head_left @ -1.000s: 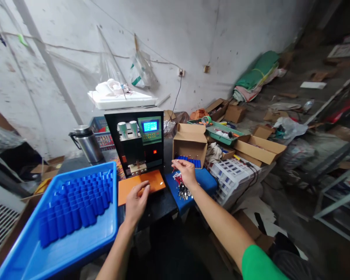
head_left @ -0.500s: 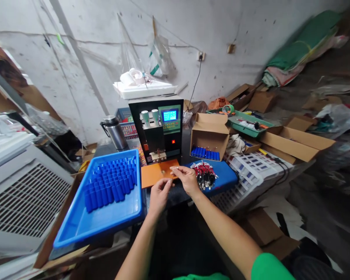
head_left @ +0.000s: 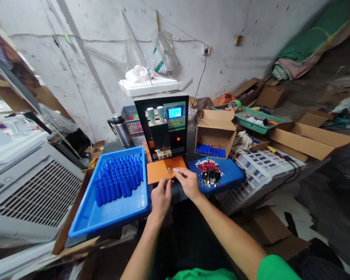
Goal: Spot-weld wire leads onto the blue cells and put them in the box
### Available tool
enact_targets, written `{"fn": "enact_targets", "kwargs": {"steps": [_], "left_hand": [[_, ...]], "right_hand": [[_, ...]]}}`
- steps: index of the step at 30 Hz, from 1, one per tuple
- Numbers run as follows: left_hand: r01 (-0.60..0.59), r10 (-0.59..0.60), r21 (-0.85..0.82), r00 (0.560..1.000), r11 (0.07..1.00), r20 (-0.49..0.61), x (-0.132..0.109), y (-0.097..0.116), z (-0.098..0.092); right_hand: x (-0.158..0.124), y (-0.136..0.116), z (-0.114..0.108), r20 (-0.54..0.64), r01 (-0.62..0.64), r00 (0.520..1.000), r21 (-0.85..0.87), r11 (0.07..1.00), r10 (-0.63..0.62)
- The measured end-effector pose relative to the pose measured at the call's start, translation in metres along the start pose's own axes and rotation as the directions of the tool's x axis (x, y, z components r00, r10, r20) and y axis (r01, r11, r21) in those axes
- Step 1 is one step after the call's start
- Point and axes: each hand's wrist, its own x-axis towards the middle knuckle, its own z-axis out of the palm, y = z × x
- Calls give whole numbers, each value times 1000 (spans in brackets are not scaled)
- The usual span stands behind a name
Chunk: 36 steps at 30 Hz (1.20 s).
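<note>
My left hand (head_left: pixel 161 196) is pinched at the front edge of an orange board (head_left: pixel 157 171). Just right of it and slightly higher, my right hand (head_left: pixel 189 183) pinches over the same board, thumb and finger together. What lies between the fingertips is too small to make out. Behind the hands stands a black machine (head_left: pixel 181 149) with a lit screen, two grey-green knobs and thin metal electrodes above the board. A bundle of red and black wire leads (head_left: pixel 209 171) with white ends lies on a blue pad (head_left: pixel 233 175) to the right.
Blue cylindrical cells (head_left: pixel 116 182) stand in rows in a blue tray (head_left: pixel 105 223) at left. More blue cells lie in an open cardboard box (head_left: pixel 218 134). A steel flask (head_left: pixel 123 132) is behind the tray. At right are a white plastic crate (head_left: pixel 255 171) and green tray (head_left: pixel 258 123).
The view has shifted a little, so the bench appears further right. My left fingers have curled more tightly and sit slightly further from my right fingertips.
</note>
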Motion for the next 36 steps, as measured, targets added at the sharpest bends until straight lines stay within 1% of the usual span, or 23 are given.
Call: {"fn": "enact_targets", "kwargs": {"steps": [2,4,7,11,14,18,21,23,24,26,27,28,30,32,33,34,36], "left_hand": [[-19,19,58,1000,998,1,-1,-1,0],[-25,25,51,1000,998,7,-2,-2,-1],[-24,25,-18,1000,1000,12,-2,-2,-3],[-37,37,-21,999,999,32,-2,-1,-10],[-27,28,-11,998,1000,52,-5,3,-17],[8,-5,-42,998,999,70,-13,8,-26],[20,-18,-17,993,1000,119,-17,7,-39],[-8,0,52,989,999,146,-15,0,-57],[-29,13,114,990,993,137,-13,-5,-69],[-52,32,310,997,949,71,-5,-18,-95],[-51,39,429,999,902,35,0,-26,-109],[-42,27,549,999,835,35,5,-33,-121],[7,-59,733,997,680,45,14,-46,-139],[30,-151,828,986,559,66,19,-54,-148],[28,-180,849,980,528,80,21,-57,-149],[18,-193,857,976,516,95,21,-58,-149],[4,-184,843,976,537,113,21,-59,-147]], "right_hand": [[-2,-1,0,17,52,999,-56,997,-51],[-4,-2,0,26,53,998,-70,996,-51],[-5,0,0,58,-35,998,-25,999,37],[-7,2,2,180,-154,972,16,988,149],[-11,0,6,264,-167,951,3,986,161],[-18,-4,13,308,-137,942,-12,990,134],[-21,-3,17,346,-160,926,2,987,149],[-20,0,18,339,-168,927,-6,986,160],[-19,2,18,321,-170,933,-12,985,165],[-13,7,16,264,-171,949,-20,985,170],[-9,9,14,235,-167,957,-24,986,168],[-5,12,12,210,-160,964,-32,987,163],[5,16,9,177,-137,974,-52,989,144],[14,21,7,167,-122,977,-64,990,131],[18,23,6,163,-124,978,-62,990,132],[21,25,6,156,-132,978,-55,990,139],[24,29,5,137,-155,978,-37,987,159]]}}
